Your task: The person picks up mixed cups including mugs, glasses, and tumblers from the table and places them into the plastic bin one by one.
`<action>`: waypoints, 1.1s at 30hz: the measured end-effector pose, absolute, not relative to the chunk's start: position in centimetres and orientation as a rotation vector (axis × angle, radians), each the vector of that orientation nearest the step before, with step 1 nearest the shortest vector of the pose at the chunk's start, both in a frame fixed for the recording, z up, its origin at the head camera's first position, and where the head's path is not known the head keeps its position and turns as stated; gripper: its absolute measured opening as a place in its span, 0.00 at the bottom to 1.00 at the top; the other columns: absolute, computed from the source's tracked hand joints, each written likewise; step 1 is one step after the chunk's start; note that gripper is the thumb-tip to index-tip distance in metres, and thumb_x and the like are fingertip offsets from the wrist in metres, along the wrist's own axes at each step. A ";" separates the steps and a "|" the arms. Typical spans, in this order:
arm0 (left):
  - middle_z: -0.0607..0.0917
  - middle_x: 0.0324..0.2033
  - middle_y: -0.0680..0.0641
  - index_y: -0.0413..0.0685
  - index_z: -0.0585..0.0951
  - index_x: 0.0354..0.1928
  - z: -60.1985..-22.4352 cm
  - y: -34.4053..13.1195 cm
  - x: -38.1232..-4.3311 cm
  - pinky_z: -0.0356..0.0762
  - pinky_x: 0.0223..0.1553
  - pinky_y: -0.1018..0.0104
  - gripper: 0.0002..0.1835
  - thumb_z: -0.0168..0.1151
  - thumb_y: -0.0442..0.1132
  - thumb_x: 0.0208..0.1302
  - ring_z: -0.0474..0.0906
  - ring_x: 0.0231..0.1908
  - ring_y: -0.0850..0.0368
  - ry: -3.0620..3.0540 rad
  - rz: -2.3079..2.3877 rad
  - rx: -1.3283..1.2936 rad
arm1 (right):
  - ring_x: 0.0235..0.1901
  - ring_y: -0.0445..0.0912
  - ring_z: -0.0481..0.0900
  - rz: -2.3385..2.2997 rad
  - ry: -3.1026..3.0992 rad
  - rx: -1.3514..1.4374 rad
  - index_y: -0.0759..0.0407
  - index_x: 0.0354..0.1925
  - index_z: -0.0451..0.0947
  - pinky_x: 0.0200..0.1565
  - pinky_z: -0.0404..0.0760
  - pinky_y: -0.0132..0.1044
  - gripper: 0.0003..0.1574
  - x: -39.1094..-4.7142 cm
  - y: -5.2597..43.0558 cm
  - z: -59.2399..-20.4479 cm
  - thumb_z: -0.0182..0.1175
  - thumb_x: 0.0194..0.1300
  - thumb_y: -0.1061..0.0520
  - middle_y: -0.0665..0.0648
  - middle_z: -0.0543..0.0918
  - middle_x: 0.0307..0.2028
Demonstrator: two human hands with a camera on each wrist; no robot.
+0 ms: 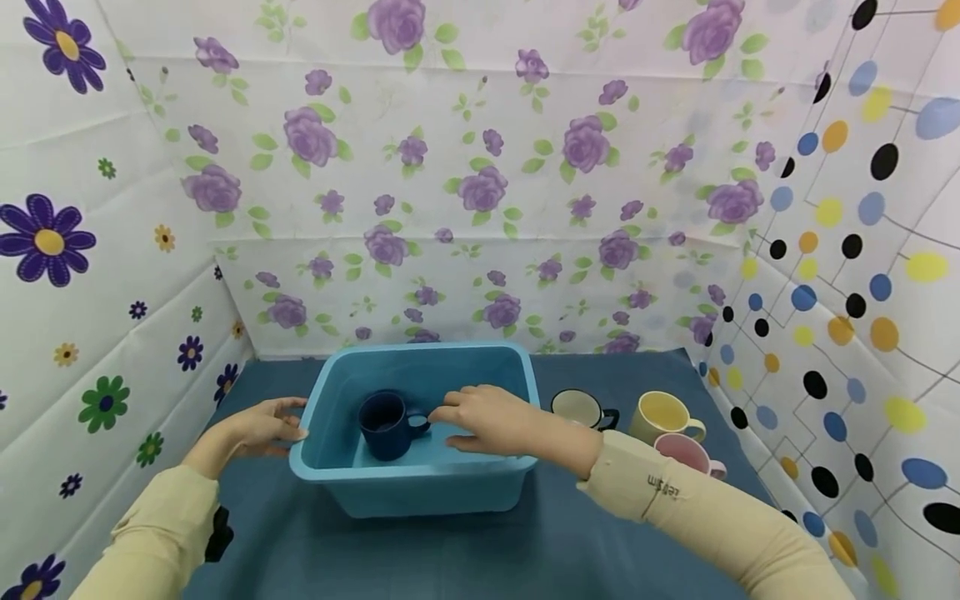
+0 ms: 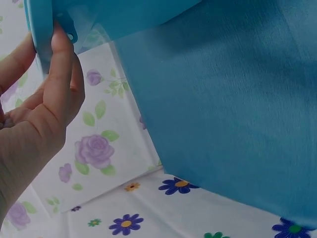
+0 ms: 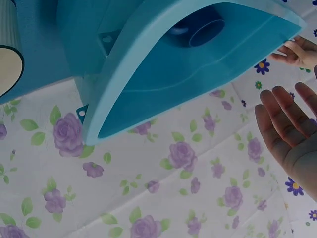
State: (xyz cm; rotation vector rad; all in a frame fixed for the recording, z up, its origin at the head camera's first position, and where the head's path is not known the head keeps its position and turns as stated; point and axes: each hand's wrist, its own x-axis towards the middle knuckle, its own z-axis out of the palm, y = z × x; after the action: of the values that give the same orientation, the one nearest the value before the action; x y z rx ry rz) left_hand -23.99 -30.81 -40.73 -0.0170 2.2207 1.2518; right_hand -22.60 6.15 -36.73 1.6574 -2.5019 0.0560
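A blue plastic tub (image 1: 435, 492) stands on the table with a dark blue mug (image 1: 384, 440) upright in its left half, handle to the right. My left hand (image 1: 264, 427) is at the tub's left end; in the left wrist view its fingers (image 2: 60, 64) and thumb pinch the rim. Over the tub's right half hangs my right hand (image 1: 487, 419), holding nothing, its fingertips close to the mug's handle. In the right wrist view that hand's fingers (image 3: 277, 114) are loosely extended and apart from the tub.
To the right of the tub stand a white mug (image 1: 576, 407) with a black rim and handle, a yellow mug (image 1: 660, 414) and a pink mug (image 1: 684, 450). Patterned sheets (image 1: 480, 275) enclose the blue tabletop (image 1: 420, 558) at the back and sides.
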 end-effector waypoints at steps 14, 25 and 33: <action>0.75 0.49 0.33 0.24 0.44 0.68 -40.5 -30.9 -24.0 0.76 0.52 0.43 0.41 0.57 0.32 0.65 0.78 0.49 0.48 2.256 1.222 -0.016 | 0.38 0.43 0.79 0.174 -2.440 1.591 0.54 0.53 0.76 0.41 0.80 0.32 0.20 -22.4 9.3 -36.3 0.60 0.65 0.50 0.51 0.81 0.42; 0.76 0.48 0.35 0.25 0.44 0.69 -41.3 -30.9 -23.4 0.78 0.50 0.46 0.40 0.56 0.33 0.65 0.78 0.43 0.56 2.242 1.298 -0.015 | 0.33 0.41 0.78 0.236 -2.415 1.517 0.54 0.51 0.77 0.35 0.78 0.30 0.19 -21.8 11.6 -36.4 0.62 0.62 0.51 0.51 0.81 0.39; 0.74 0.49 0.34 0.25 0.45 0.69 -41.2 -30.8 -23.6 0.77 0.51 0.45 0.40 0.57 0.33 0.65 0.78 0.43 0.56 2.250 1.293 -0.028 | 0.32 0.40 0.77 0.267 -2.469 1.457 0.54 0.51 0.77 0.32 0.76 0.28 0.19 -21.6 13.3 -37.3 0.63 0.61 0.53 0.51 0.81 0.40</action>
State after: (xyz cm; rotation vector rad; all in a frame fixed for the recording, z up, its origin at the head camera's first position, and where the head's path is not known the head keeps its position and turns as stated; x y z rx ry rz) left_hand -23.63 -30.83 -41.24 -0.0284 2.2502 1.2926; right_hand -21.57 13.26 -37.26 1.4566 -2.4690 0.2670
